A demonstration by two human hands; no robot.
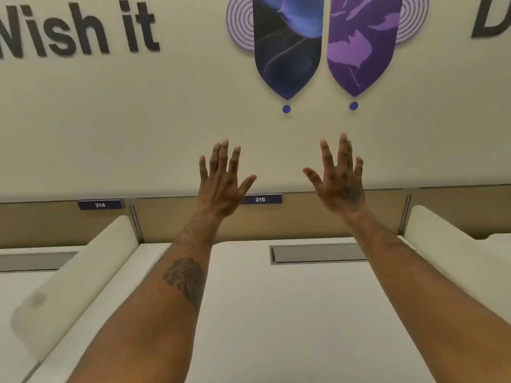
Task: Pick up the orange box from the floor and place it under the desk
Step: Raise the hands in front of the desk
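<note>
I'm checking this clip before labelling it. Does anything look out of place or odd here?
Nothing looks damaged or spilled. The left hand and right hand are raised, open and empty, above the desk. No orange box or floor is in view.

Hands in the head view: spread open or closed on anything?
Both spread open and empty. The left hand and right hand are raised above the desk, fingers splayed, backs to the camera. No orange box in view.

Beneath the spread fingers (221, 156) the counter (276, 313) looks smooth, matt and off-white. Its cable flap (318, 254) is dull grey, metal-like. Behind the fingers runs a tan wood-look panel (166, 219); the wall (138, 120) above is matt cream.
</note>
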